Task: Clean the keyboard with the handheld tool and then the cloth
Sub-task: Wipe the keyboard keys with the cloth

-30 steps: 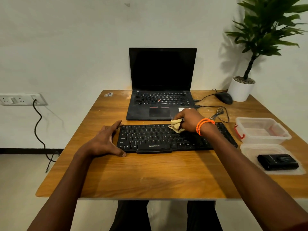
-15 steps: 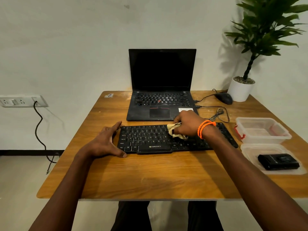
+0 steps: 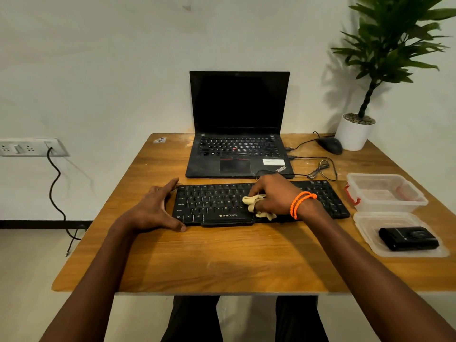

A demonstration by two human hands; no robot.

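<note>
The flat black corded keyboard (image 3: 261, 203) lies crosswise near the middle of the bare wooden bench (image 3: 222, 262). The right hand (image 3: 274, 196) bunches a small cream cloth (image 3: 256, 206) under curled fingers and presses it onto the keys a little right of centre, likely so the wad reaches between the caps. The left hand (image 3: 158, 208) rests flat on the bench, fingers straight and spread, thumb and forefinger bracketing the keyboard's nine o'clock end; this looks like a brace to stop the board sliding under the wiping.

The small black handheld tool (image 3: 408, 238) sits on a clear plastic lid (image 3: 370, 225) at about four o'clock from the keyboard, well apart from both hands, which suggests the tool step is done and the cloth step is in hand. Just behind it, at three o'clock, stands an open clear plastic tub with red clasps (image 3: 386, 191).

At twelve o'clock an open black laptop with a dark screen (image 3: 238, 124) stands against the pale wall. Toward two o'clock are a black mouse (image 3: 330, 145) and a white pot holding a green plant (image 3: 354, 134), with loose cables between. A wall socket strip with a black cord (image 3: 29, 146) hangs off at ten o'clock. The bench top shows dusty scuffs near the laptop.
</note>
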